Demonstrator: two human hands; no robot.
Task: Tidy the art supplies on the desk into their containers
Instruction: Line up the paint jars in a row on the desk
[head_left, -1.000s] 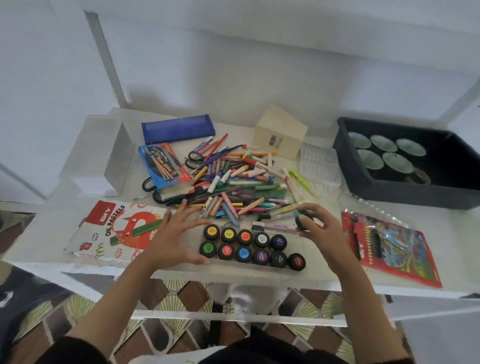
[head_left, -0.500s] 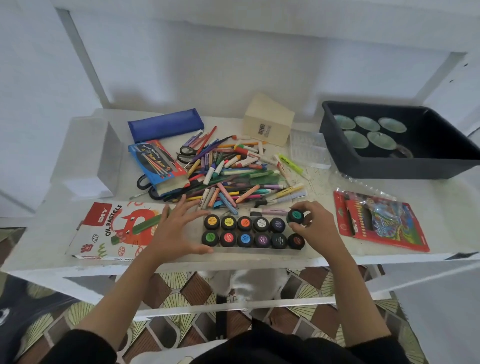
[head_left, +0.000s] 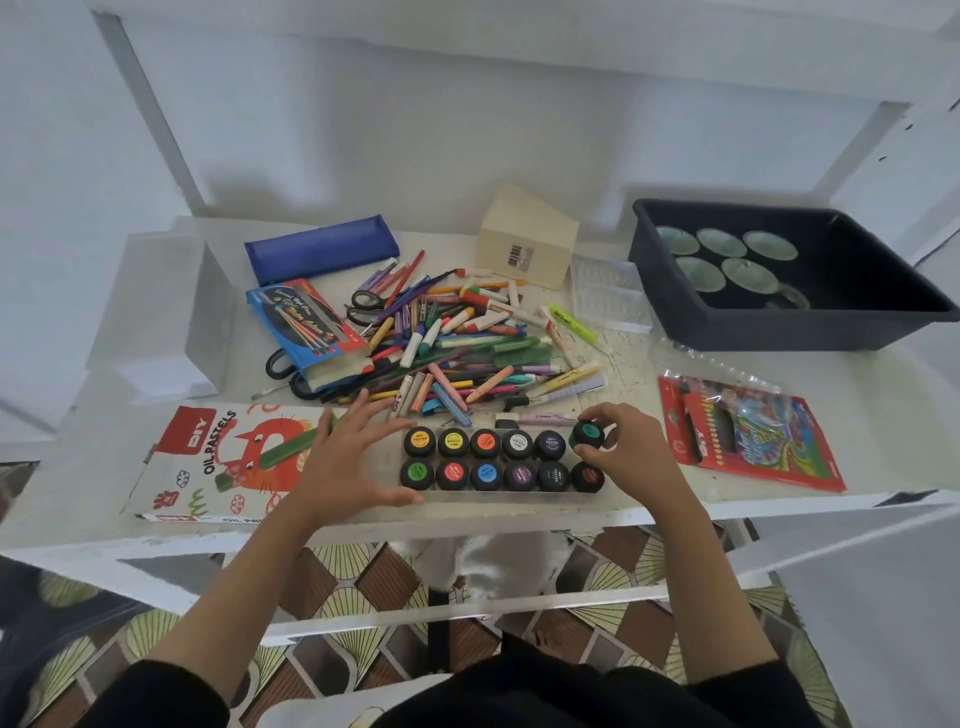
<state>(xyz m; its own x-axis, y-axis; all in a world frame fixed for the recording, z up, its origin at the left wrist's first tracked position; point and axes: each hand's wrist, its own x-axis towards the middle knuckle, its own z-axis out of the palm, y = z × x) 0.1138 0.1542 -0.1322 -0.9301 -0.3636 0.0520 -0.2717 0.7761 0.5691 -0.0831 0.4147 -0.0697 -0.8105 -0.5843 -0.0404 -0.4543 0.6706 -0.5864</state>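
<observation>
In the head view the task looks barely begun. At the front edge of the desk (head_left: 883, 400), eleven paint pots sit in the clear tray (head_left: 511, 497). The right hand (head_left: 631, 457) pinches the twelfth, the teal pot (head_left: 588, 434), at the tray's back right corner, apparently seating it. The left hand (head_left: 345, 467) lies spread, steadying the tray's left end. The loose heap of pens and crayons (head_left: 457, 353) mid-desk is unsorted, beside the oil pastels box (head_left: 208, 467) and blue pouch (head_left: 322, 248). The pot is small, round and black, with a teal lid label.

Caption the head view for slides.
Right hand grips teal paint pot at corner of tray; left hand spread beside it.
</observation>
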